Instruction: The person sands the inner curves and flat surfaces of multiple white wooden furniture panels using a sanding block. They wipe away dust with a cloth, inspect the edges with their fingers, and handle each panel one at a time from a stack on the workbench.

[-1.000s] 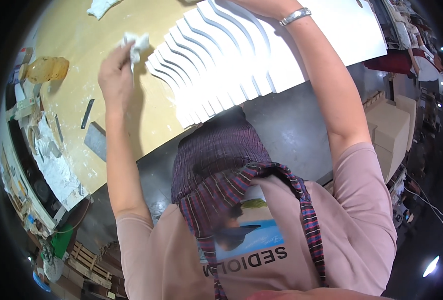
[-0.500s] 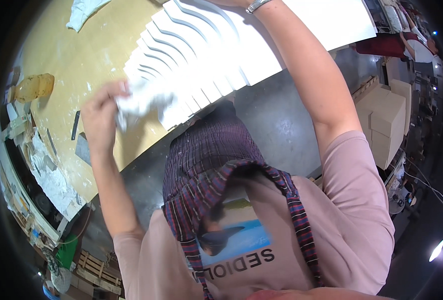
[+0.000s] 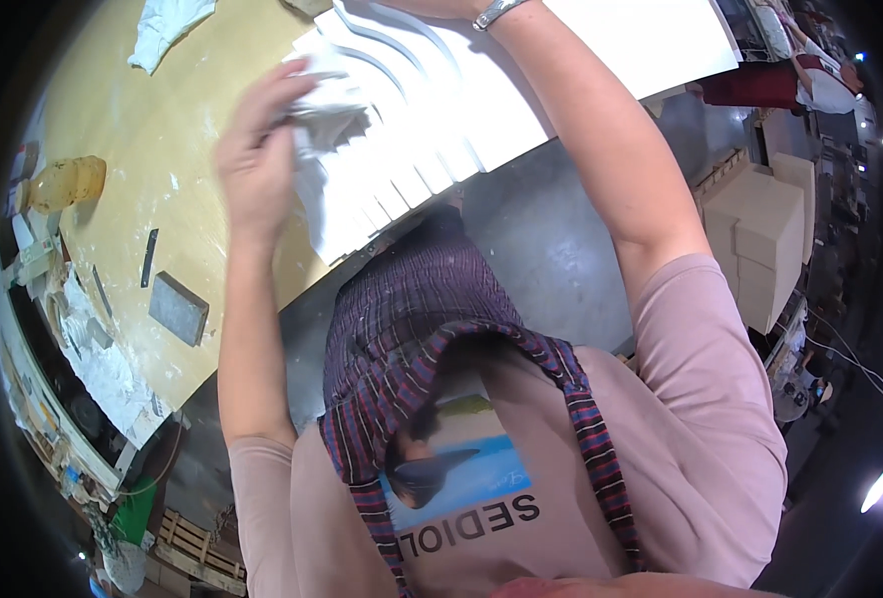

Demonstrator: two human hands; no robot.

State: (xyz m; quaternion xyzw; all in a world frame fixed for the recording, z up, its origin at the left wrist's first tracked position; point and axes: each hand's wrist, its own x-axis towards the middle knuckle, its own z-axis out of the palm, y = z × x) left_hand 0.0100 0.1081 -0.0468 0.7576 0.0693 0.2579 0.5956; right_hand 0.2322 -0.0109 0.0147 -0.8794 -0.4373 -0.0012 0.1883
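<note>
The bare yellow wooden tabletop [image 3: 152,130] lies open to the left of the left hand [image 3: 257,164], which grips a crumpled white cloth [image 3: 327,105] against the white ribbed wavy panel [image 3: 432,110]. Obstacles on that side sit well apart: a flat grey rectangular block [image 3: 177,308] near the table's front edge, a thin dark metal strip [image 3: 148,257] beside it, an amber translucent lump [image 3: 66,181] farther left (near the cluttered rim), and a second white rag [image 3: 167,30] at the far end. The right forearm [image 3: 601,149] crosses the panel's right part.
</note>
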